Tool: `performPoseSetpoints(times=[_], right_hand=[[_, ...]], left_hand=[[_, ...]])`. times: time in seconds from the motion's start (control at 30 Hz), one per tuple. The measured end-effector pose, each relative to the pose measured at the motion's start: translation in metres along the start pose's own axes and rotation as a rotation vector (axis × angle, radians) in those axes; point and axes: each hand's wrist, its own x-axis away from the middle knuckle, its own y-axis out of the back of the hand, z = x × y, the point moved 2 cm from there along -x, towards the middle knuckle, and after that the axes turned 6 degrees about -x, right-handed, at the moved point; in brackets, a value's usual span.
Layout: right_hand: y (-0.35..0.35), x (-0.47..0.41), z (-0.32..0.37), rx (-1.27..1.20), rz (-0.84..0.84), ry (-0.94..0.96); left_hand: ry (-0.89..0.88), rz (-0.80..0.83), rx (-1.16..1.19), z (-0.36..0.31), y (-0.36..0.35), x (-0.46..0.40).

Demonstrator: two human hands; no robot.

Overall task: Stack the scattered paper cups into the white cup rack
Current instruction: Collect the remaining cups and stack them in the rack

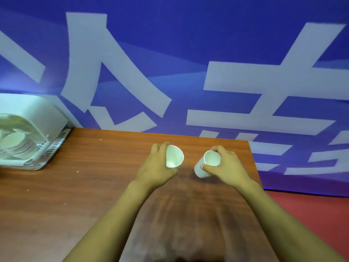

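Observation:
Two white paper cups are in my hands over the far part of the wooden table point(94, 186). My left hand point(156, 167) grips one paper cup point(174, 156) from its left side, the cup's mouth turned toward me. My right hand point(226, 165) holds the other paper cup point(206, 163), fingers over its far rim and thumb on its near side; this cup tilts with its base down-left. The white cup rack point(37, 125) stands at the table's far left corner, with several stacked cups point(13, 142) lying inside it.
A blue banner with large white characters point(188, 72) hangs right behind the table. The table's right edge point(255, 167) runs just right of my right hand, with red floor point(311, 214) beyond it.

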Motion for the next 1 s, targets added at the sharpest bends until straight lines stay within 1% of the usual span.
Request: performPoseSetpoints(times=[0.1,0.17,0.33,0.4,0.47,0.5,0.57,0.7,0.8,0.87,1.0], right_hand=[[-0.008,0.019,0.020,0.056,-0.038,0.056],[-0.016,0.029,0.037,0.048,-0.052,0.082],[-0.063,0.053,0.101,0.078,-0.056,0.120],[-0.089,0.063,0.129,0.126,-0.053,0.142],[-0.117,0.071,0.156,0.164,-0.049,0.153],[-0.131,0.074,0.170,0.171,-0.046,0.157],[-0.157,0.077,0.199,0.163,-0.039,0.183],[-0.202,0.089,0.243,0.178,0.006,0.250],[-0.224,0.093,0.266,0.169,0.026,0.289],[-0.233,0.092,0.276,0.159,0.033,0.320],[-0.245,0.092,0.276,0.115,0.071,0.332]], left_hand=[[0.002,-0.018,0.015,0.018,0.022,0.018],[-0.004,-0.029,0.006,0.033,0.040,0.025],[-0.065,-0.093,0.039,0.089,0.097,0.041],[-0.091,-0.071,0.057,0.117,0.112,0.054],[-0.105,0.002,0.055,0.148,0.121,0.067],[-0.099,0.035,0.051,0.165,0.126,0.073],[-0.068,0.042,0.033,0.196,0.141,0.084],[-0.001,-0.013,-0.005,0.246,0.172,0.107],[0.022,-0.099,-0.047,0.270,0.198,0.115],[0.059,-0.126,-0.048,0.282,0.206,0.123],[0.124,-0.051,-0.075,0.302,0.196,0.148]])
